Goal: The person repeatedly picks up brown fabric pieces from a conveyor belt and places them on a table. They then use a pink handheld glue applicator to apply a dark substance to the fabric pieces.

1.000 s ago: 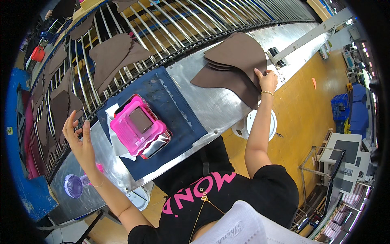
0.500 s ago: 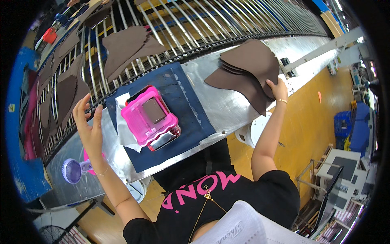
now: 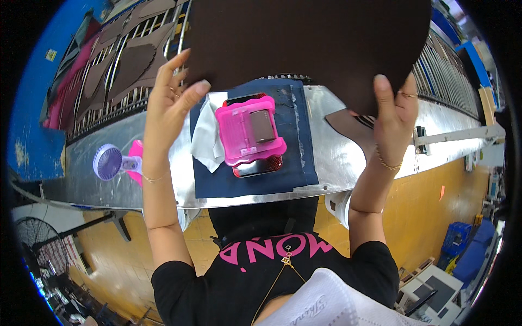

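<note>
A large dark brown cut sheet piece, its material not clear, is raised above the table close to the camera. My right hand grips its right side, thumb in front and the other fingers partly hidden behind it. At its left edge, my left hand has the thumb against the lower corner and fingertips at the border. More brown cut pieces lie on the metal table under the raised one. Between my forearms, an open pink plastic basket stands on a dark blue sheet, with a brown block inside.
A white cloth lies beside the basket. A small purple fan rests at the table's left. Beyond the table runs a metal-bar rack carrying brown pieces. A metal arm crosses at right. White buckets stand below.
My right hand has lifted a brown piece from the pile at right and brought it up in front of me. My left hand has moved right to its edge. The view has turned.
</note>
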`<control>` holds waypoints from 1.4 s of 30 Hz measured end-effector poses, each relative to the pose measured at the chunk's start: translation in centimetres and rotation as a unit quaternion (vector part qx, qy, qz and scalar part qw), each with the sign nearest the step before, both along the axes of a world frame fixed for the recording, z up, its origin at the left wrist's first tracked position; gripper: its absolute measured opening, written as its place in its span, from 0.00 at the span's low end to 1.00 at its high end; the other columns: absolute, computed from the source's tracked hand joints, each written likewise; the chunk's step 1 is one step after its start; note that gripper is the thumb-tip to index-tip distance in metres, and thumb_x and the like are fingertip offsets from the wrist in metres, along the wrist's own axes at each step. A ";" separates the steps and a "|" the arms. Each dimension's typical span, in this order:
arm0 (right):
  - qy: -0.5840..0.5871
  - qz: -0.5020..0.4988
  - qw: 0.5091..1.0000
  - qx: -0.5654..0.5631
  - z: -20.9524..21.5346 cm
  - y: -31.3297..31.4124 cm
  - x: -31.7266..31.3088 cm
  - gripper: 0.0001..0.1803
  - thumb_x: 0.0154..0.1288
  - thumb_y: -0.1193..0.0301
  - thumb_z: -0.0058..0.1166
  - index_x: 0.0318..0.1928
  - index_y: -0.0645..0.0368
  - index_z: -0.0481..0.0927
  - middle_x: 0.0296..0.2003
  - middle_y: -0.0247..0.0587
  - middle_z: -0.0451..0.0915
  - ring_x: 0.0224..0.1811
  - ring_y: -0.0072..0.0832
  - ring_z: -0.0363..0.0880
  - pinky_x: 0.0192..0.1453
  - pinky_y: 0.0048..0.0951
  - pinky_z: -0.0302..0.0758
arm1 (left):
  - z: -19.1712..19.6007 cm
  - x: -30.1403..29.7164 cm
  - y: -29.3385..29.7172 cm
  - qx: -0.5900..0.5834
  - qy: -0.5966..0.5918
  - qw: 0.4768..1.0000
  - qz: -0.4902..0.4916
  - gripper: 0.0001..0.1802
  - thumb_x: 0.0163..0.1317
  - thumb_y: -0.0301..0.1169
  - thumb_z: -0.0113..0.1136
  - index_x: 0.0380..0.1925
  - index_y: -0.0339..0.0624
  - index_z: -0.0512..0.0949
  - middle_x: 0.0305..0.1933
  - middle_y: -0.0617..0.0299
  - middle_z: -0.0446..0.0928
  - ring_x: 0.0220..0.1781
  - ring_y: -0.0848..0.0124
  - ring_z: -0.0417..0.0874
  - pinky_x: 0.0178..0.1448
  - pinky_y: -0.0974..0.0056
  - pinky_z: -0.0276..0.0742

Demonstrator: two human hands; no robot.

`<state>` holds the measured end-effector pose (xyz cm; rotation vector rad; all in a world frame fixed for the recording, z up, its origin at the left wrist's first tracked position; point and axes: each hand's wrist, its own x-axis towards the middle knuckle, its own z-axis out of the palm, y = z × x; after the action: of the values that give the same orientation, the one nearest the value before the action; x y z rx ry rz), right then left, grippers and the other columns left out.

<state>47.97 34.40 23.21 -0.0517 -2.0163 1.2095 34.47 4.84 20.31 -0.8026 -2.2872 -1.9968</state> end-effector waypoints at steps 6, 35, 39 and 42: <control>-0.081 0.191 0.972 0.106 -2.1 -4.5 -3.9 0.23 0.58 0.62 0.61 0.46 0.67 0.74 0.25 0.53 0.79 0.23 0.41 0.78 0.27 0.29 0.72 | 3.4 0.8 -6.9 -0.007 -0.014 0.994 0.110 0.11 0.63 0.34 0.59 0.38 0.36 0.77 0.24 0.64 0.76 0.17 0.80 0.72 0.19 0.76 0.63; -0.135 -0.064 0.984 -0.097 -10.2 7.7 9.4 0.02 0.63 0.77 0.56 0.36 0.60 0.76 0.30 0.25 0.77 0.34 0.12 0.71 0.38 0.14 0.67 | -0.9 3.2 4.7 -0.247 0.287 0.920 -0.101 0.06 0.49 0.28 0.66 0.27 0.38 0.81 0.31 0.58 0.71 0.29 0.65 0.74 0.30 0.63 0.69; -0.051 -0.125 0.988 -0.075 -6.2 11.1 12.6 0.09 0.65 0.73 0.55 0.44 0.63 0.78 0.30 0.24 0.74 0.34 0.12 0.69 0.40 0.14 0.66 | -1.2 1.9 9.9 -0.203 0.372 0.887 -0.182 0.13 0.49 0.34 0.68 0.34 0.40 0.81 0.37 0.58 0.71 0.32 0.65 0.74 0.31 0.63 0.70; -0.060 -0.152 0.985 -0.056 -3.0 12.8 13.1 0.12 0.65 0.72 0.56 0.46 0.65 0.78 0.31 0.26 0.76 0.33 0.12 0.69 0.39 0.13 0.65 | 0.8 0.2 13.6 -0.116 0.316 0.914 -0.225 0.23 0.48 0.43 0.70 0.40 0.39 0.80 0.38 0.59 0.72 0.32 0.71 0.76 0.32 0.69 0.71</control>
<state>61.03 47.19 20.16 -0.4815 -1.9529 1.1431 34.65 18.48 21.12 -1.8142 -2.0672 -1.2618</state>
